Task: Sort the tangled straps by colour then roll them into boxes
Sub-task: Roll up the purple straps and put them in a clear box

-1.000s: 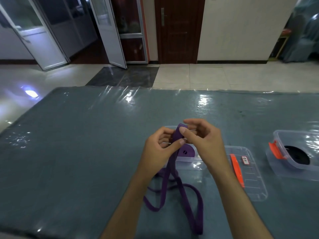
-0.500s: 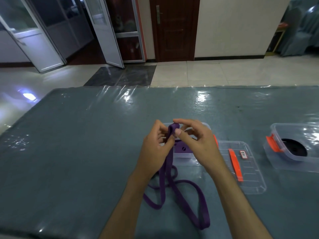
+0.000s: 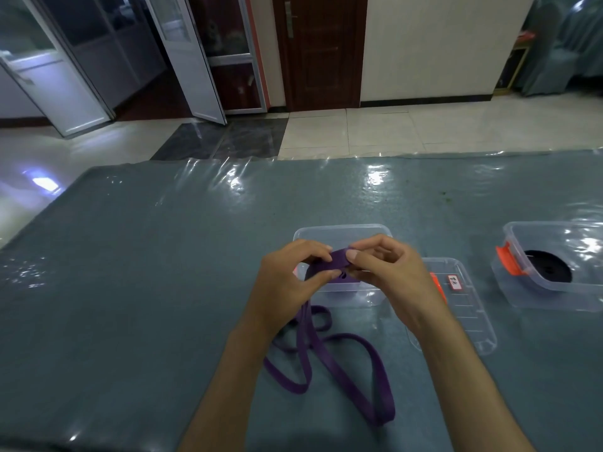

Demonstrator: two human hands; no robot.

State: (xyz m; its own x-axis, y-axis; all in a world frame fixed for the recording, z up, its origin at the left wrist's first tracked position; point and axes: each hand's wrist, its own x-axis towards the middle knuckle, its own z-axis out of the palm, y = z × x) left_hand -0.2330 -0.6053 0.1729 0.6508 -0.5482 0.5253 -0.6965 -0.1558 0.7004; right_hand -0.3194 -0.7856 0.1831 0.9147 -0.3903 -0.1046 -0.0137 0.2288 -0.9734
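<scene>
Both hands up over the near box [image 3: 339, 230], pinching one end of the purple strap [image 3: 336, 260]: left hand [image 3: 287, 282] thumb below, right hand [image 3: 388, 272] thumb on top. Rest of the strap trailing down and looping on the table [image 3: 137, 256] in front of that box. Best to start the coil tight, keep edges aligned, feed slack slowly so loops don't knot. Black roll [image 3: 548, 270] already boxed, well right of it.

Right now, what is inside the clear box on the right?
The right box holds one black strap roll, lying flat on the bottom. Its orange latch and near wall cover the roll's left edge, so anything tucked there cannot be seen.
</scene>
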